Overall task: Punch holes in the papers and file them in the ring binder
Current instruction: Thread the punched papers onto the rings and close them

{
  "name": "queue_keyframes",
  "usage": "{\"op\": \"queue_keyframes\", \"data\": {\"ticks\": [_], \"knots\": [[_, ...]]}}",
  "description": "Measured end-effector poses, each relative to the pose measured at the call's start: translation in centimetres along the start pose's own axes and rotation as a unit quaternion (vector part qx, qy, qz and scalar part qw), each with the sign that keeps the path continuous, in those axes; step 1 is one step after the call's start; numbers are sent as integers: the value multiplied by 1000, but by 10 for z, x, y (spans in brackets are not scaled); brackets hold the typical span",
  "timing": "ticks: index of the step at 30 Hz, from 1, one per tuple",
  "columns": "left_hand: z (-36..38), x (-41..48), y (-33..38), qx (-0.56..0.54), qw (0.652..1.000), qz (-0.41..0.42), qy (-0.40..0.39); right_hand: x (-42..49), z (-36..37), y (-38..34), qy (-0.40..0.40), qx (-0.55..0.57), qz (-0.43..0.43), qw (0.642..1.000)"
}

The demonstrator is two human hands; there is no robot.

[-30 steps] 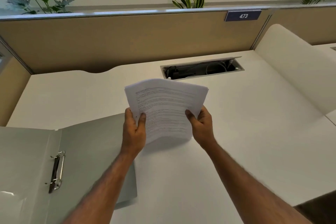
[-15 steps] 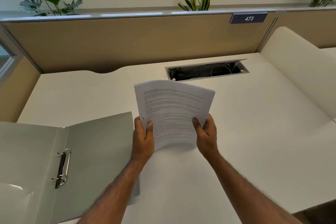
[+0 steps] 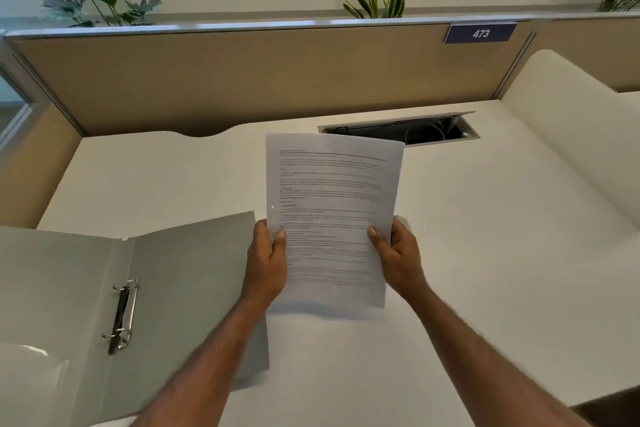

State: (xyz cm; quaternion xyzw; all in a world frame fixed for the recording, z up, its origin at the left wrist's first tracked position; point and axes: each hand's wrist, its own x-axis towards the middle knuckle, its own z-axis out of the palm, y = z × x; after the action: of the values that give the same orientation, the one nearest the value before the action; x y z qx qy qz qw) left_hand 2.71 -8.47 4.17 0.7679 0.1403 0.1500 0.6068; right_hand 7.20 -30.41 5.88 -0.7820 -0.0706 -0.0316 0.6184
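Note:
I hold a stack of printed white papers [image 3: 332, 204] upright above the middle of the white desk. My left hand [image 3: 266, 260] grips the stack's left edge and my right hand [image 3: 398, 253] grips its right edge. A small punched hole shows near the left margin, just above my left thumb. A grey ring binder [image 3: 180, 288] lies open flat at the left of the desk, its metal ring mechanism [image 3: 123, 315] shut. My left forearm crosses over the binder's right cover. No hole punch is in view.
The white desk [image 3: 485, 270] is bounded by a tan partition [image 3: 242, 80] at the back and left. A cable slot [image 3: 405, 130] is cut into the desk behind the papers. A white curved divider [image 3: 568, 121] rises at the right. Plants stand beyond the partition.
The papers have straightened from tilted and bent to nearly upright and flat. My view has shifted left, so the binder shows more fully.

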Motion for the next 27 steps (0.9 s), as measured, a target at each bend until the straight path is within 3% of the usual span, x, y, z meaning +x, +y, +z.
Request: {"op": "queue_keyframes", "data": {"ticks": [8,15,27], "knots": [[-48,-4,11,-17,988,-129,-84,0,13,-3,-55,57,52,996],[-132,-13,-11,54,977,-192,-73,-12,62,-9,-105,103,114,983],[-237,-50,-57,26,967,-254,9,-41,177,-19,-214,64,153,963]]}}
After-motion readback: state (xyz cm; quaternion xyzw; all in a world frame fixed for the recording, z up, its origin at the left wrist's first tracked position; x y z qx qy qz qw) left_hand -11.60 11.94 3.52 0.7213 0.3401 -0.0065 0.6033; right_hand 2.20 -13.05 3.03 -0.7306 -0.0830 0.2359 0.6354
